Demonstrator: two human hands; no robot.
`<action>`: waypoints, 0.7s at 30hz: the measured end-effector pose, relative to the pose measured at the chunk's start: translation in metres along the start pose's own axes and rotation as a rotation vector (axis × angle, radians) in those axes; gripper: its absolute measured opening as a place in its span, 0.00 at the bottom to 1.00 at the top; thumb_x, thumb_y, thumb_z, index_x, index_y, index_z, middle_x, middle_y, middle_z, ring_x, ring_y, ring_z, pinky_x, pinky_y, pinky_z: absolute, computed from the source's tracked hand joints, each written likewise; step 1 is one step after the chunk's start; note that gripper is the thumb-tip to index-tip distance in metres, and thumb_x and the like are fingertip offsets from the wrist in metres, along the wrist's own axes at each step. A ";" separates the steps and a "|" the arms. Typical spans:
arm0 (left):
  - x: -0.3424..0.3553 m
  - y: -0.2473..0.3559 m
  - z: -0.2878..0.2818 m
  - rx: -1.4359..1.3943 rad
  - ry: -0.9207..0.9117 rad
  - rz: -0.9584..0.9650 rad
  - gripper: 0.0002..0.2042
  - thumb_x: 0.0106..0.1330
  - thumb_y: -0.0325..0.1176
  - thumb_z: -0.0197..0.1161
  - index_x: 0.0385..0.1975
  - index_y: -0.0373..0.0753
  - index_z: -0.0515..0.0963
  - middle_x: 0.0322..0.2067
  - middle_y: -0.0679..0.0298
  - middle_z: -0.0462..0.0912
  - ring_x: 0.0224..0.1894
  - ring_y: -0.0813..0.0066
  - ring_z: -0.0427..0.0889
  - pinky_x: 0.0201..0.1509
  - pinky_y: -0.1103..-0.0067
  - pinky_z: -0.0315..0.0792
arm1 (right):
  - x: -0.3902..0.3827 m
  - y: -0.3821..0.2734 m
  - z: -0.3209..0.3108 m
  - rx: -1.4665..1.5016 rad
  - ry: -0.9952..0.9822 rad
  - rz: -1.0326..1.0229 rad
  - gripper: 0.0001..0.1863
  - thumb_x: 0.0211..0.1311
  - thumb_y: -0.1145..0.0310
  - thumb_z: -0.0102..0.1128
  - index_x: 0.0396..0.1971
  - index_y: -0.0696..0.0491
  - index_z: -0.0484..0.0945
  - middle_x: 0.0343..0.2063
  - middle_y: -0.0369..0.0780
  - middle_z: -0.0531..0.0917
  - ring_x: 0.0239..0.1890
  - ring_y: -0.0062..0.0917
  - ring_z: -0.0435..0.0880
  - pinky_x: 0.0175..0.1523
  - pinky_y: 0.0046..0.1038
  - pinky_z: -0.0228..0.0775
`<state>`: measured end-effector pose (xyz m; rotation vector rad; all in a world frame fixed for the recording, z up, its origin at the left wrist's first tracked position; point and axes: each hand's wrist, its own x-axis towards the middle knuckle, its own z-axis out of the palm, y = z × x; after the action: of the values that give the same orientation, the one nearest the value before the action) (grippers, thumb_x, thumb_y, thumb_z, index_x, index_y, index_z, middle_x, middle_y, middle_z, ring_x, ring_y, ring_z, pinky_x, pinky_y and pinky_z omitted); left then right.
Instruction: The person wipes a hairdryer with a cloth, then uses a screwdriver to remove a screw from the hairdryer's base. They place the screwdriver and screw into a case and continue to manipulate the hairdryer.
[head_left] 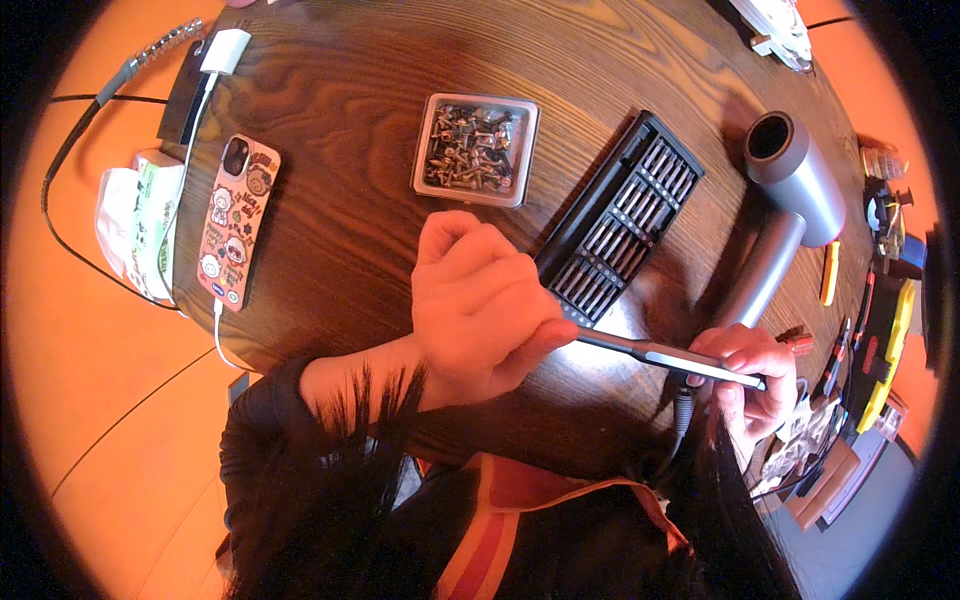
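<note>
The left hand had its fingers closed around one end of a pen-shaped grey driver; the right hand had its fingers clamped near the other. The driver sat slantwise above the desk, near the bit case. A loosened grip might have dropped it; a careless left-hand swing could have tipped the tray, scattering its screws.
</note>
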<state>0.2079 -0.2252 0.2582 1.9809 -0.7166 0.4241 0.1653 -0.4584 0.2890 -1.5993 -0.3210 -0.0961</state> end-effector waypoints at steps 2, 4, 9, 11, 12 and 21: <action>0.000 -0.001 0.000 0.011 -0.038 0.017 0.10 0.54 0.38 0.61 0.17 0.43 0.71 0.17 0.69 0.68 0.22 0.70 0.67 0.36 0.73 0.58 | 0.000 -0.001 -0.001 -0.013 0.036 0.058 0.07 0.57 0.73 0.55 0.32 0.60 0.69 0.25 0.45 0.76 0.23 0.25 0.75 0.31 0.27 0.71; 0.001 -0.002 0.002 0.004 -0.078 0.020 0.09 0.53 0.38 0.61 0.18 0.43 0.71 0.19 0.69 0.69 0.24 0.70 0.68 0.37 0.72 0.59 | -0.001 -0.002 -0.002 0.136 0.150 0.208 0.06 0.59 0.73 0.52 0.31 0.61 0.69 0.25 0.45 0.77 0.24 0.22 0.76 0.30 0.22 0.71; 0.001 -0.003 0.014 -0.017 -0.134 0.016 0.07 0.48 0.36 0.64 0.21 0.44 0.72 0.20 0.70 0.69 0.27 0.71 0.69 0.41 0.71 0.61 | 0.000 0.006 -0.005 0.203 0.296 0.255 0.15 0.58 0.64 0.58 0.31 0.59 0.65 0.17 0.40 0.74 0.13 0.19 0.71 0.20 0.20 0.67; 0.001 0.000 0.015 -0.037 -0.149 0.050 0.08 0.45 0.36 0.65 0.20 0.46 0.72 0.20 0.72 0.68 0.27 0.73 0.69 0.41 0.71 0.61 | 0.002 0.010 -0.007 0.371 0.281 0.200 0.17 0.56 0.63 0.60 0.31 0.57 0.63 0.16 0.39 0.73 0.12 0.17 0.69 0.19 0.20 0.66; 0.001 0.001 0.015 -0.060 -0.152 0.070 0.09 0.44 0.36 0.66 0.20 0.46 0.72 0.19 0.73 0.68 0.27 0.74 0.69 0.41 0.71 0.61 | 0.003 0.012 -0.008 0.389 0.307 0.229 0.19 0.54 0.62 0.62 0.32 0.56 0.62 0.14 0.37 0.71 0.10 0.16 0.66 0.18 0.20 0.64; 0.000 0.007 0.009 0.061 -0.149 0.109 0.08 0.44 0.39 0.66 0.19 0.49 0.72 0.19 0.77 0.67 0.28 0.79 0.68 0.45 0.69 0.59 | 0.005 0.016 -0.004 0.303 0.371 0.097 0.17 0.54 0.71 0.61 0.34 0.54 0.60 0.15 0.37 0.71 0.10 0.16 0.64 0.17 0.17 0.59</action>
<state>0.2036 -0.2358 0.2579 2.0528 -0.9187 0.3698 0.1748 -0.4622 0.2746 -1.2633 0.0315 -0.2534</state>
